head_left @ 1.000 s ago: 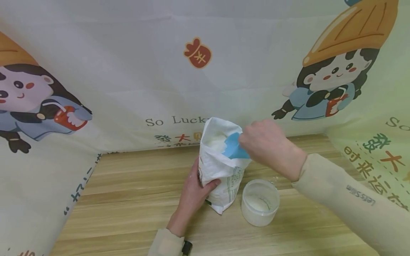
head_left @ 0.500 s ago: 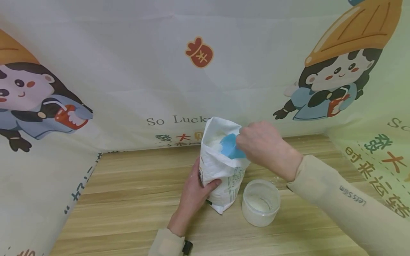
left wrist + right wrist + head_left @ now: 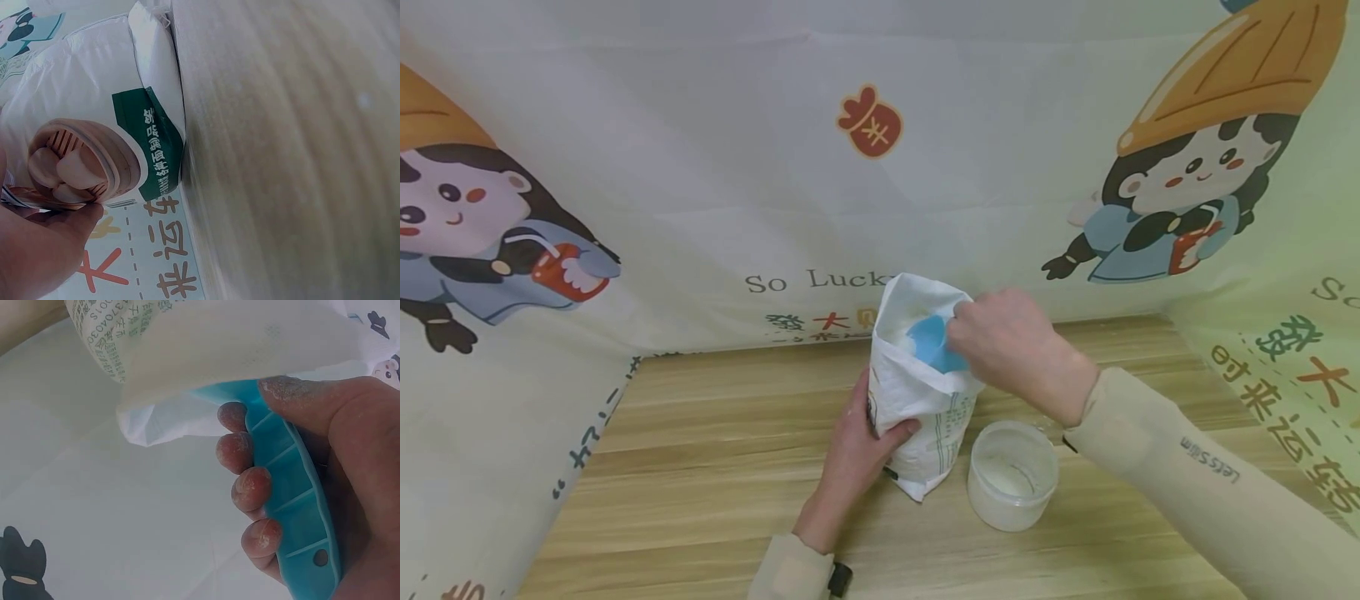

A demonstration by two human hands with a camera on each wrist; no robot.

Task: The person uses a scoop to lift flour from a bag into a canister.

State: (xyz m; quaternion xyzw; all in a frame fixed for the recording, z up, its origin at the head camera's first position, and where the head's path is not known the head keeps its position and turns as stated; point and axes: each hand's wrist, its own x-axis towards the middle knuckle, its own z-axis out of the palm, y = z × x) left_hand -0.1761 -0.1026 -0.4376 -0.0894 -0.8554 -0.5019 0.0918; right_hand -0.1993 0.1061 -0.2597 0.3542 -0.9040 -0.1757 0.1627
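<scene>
A white bag of flour with its top open stands on the table, tilted slightly. My left hand grips its lower left side, thumb across the front. In the left wrist view the bag shows a printed steamer of buns and a green label. My right hand holds a blue scoop whose bowl is inside the bag's mouth, at the white powder. Powder-dusted fingers curl round the ribbed blue handle in the right wrist view. The scoop's tip is partly hidden.
A clear round tub holding some white powder stands open just right of the bag. The wood-grain table meets a printed cloth backdrop close behind the bag, and cloth also hangs at both sides.
My right hand and the scoop have shifted slightly left and down, and more of the scoop sits within the bag. The left hand, bag and tub stay nearly in place.
</scene>
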